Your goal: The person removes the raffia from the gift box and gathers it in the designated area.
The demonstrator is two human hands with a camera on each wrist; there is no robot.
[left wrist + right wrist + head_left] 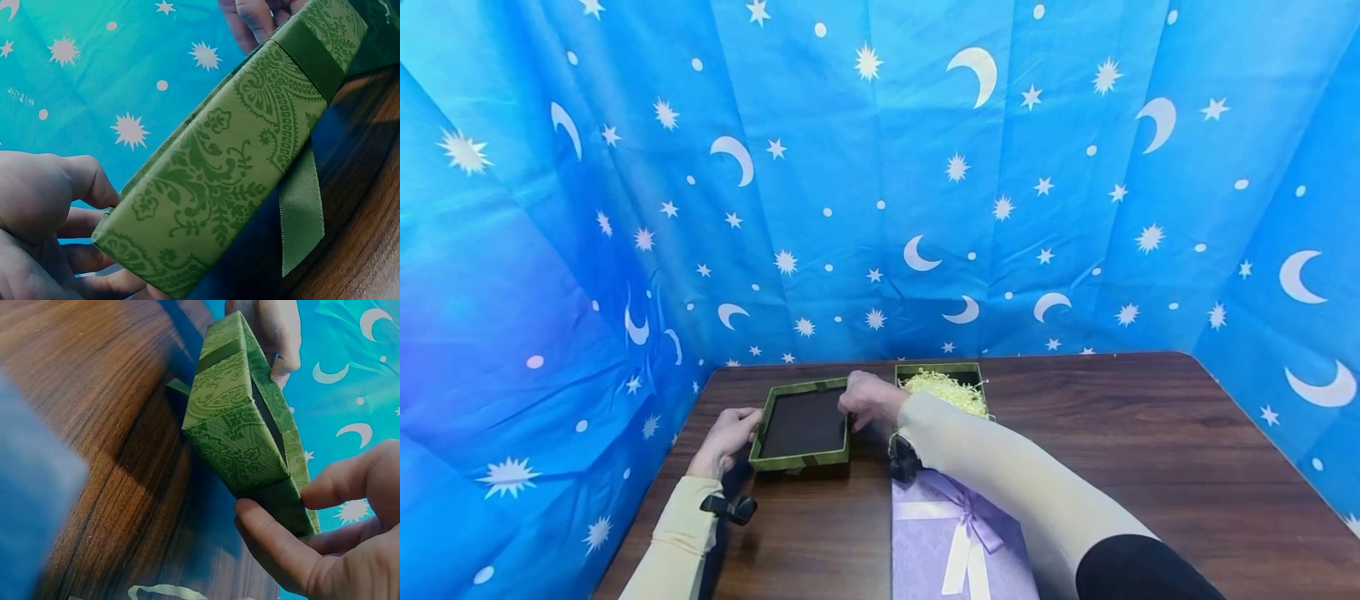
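Note:
A shallow green box lid [801,459] with a dark lining is held inside-up between both hands, just over the table. My left hand [727,435] pinches its left wall; in the left wrist view, the thumb and fingers [97,184] close on the lid's corner. My right hand [870,395] grips the opposite wall, thumb inside and fingers [275,540] outside in the right wrist view. Leafy and paisley patterns cover the lid's outer walls, and a green ribbon tail [302,215] hangs below it.
Beyond the right forearm stands a green box [936,368] filled with pale yellow shredded paper [943,387]. Nearer lies a lilac gift box [917,542] with a ribbon bow [972,512], partly under that arm. A blue star-and-moon cloth [925,208] hangs behind the wooden table [1135,417].

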